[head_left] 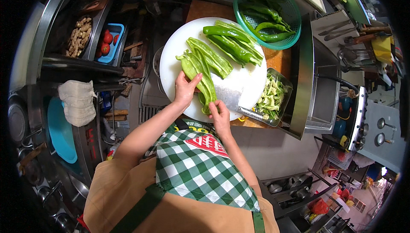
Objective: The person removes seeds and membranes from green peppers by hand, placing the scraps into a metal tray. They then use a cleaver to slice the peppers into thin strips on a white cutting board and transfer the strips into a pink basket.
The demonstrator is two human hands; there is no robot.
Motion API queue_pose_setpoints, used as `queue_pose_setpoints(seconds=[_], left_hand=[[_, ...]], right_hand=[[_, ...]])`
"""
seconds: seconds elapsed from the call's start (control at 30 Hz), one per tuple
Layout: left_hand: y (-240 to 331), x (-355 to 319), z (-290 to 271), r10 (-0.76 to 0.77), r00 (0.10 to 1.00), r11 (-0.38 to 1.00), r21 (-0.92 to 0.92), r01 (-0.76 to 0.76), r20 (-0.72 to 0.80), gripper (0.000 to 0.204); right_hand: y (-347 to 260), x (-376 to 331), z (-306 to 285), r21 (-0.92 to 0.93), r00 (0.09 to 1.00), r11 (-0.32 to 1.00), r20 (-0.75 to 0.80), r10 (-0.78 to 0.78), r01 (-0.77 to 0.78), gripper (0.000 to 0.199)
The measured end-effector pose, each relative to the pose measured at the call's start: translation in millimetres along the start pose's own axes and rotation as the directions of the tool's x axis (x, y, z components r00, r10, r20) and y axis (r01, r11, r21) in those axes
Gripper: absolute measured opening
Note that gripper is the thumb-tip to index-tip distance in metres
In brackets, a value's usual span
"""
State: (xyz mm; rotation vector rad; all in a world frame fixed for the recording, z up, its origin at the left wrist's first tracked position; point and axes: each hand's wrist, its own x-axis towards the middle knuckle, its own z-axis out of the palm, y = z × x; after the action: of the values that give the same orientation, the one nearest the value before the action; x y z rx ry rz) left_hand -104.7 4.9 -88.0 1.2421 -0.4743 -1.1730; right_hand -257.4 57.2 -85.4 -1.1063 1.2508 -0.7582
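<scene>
1. Writing: the green-checked apron [200, 160] bears a red patch [208, 144] with white lettering on its bib; yellow lettering on green shows just beyond the patch, toward the board.
2. Edges: the round white board [174, 55] shows bare surface along its left rim. A teal colander [292, 10] stands at its far right, and a metal tray [286, 98] sits just beside its right rim.
3. The cleaver [228, 96] lies on the board, its handle reaching over the near right rim toward the tray.
4. Count: one opened green pepper [197, 72] is in hand, over the left-centre of the board. One cut piece [209, 57] lies just beyond it; a stack of pieces [235, 47] lies far right, overlapping, exact number not determinable.
5. The colander holds at least five whole peppers [273, 15]; the tray holds pale scraps [271, 92]. Far left, a blue basket [118, 47] holds three tomatoes [105, 49], beside heaped ginger [80, 36].
6. Left hand [185, 88]: thumb and fingers grip the opened pepper's middle.
7. Right hand [220, 116]: fingertips pinch its near end.
</scene>
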Motion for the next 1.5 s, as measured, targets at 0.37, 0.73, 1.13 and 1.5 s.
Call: queue_pose_setpoints(seconds=[0.37,0.73,1.13,1.5], left_hand=[[-5,3,-11,0.293,0.941,0.800,0.495,-0.338,0.168,0.023],[120,-17,3,0.017,0.970,0.900,-0.426,0.090,0.242,0.040],[130,-31,-38,-0.383,0.571,0.922,0.337,0.189,0.726,0.041],[57,-67,-45,-0.154,0.888,0.983,-0.028,0.184,0.434,0.043]], right_hand=[[-27,-4,7,-0.352,0.983,0.918,0.042,-0.180,0.183,0.022],[-104,-21,-30,-0.312,0.962,0.914,-0.003,-0.272,0.258,0.016],[-178,33,-73,0.245,0.910,0.931,0.250,-0.331,0.271,0.019],[-60,52,-54,-0.851,0.740,0.069,0.410,-0.533,0.521,0.030]])
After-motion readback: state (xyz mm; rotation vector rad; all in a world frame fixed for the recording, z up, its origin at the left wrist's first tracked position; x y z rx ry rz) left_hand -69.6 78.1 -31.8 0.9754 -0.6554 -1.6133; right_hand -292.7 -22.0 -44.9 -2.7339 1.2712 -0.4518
